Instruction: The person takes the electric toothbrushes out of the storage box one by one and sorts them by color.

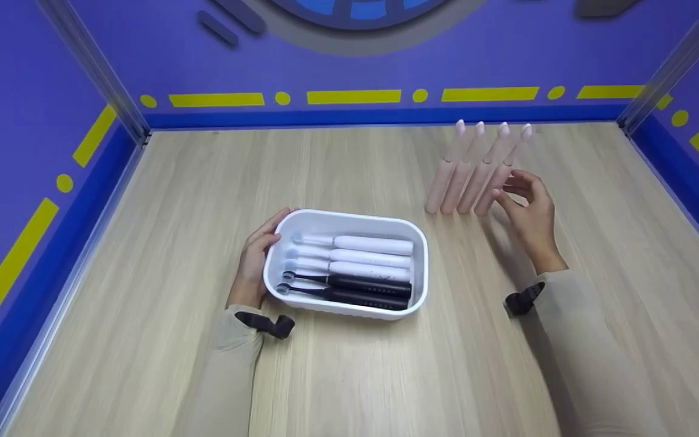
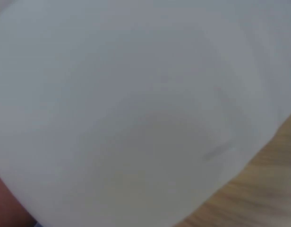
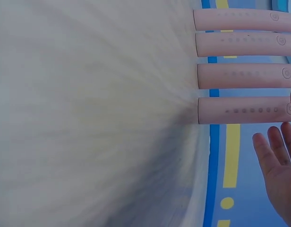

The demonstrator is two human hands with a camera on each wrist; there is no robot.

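Observation:
My left hand [image 1: 255, 261] holds the left end of a white plastic bin [image 1: 421, 267]. In the bin lie three white electric toothbrushes [image 1: 374, 244] and two black electric toothbrushes [image 1: 371, 297], heads toward the left. The bin's pale wall [image 2: 136, 94] fills most of the left wrist view and hides the hand's grip. Several pink electric toothbrushes [image 1: 457, 185] stand upright in a row at right. At the rightmost pink toothbrush [image 3: 244, 110], my right hand [image 1: 531, 212] has its thumb and a finger on the handle. Its other fingers [image 3: 266, 151] are spread beside it.
A wood-grain table [image 1: 337, 376] carries everything. Blue-purple panels [image 1: 349, 73] with yellow marks enclose the back and both sides, with metal posts [image 1: 91, 67] at the corners. Black wrist cameras [image 1: 522, 301] sit on both sleeves.

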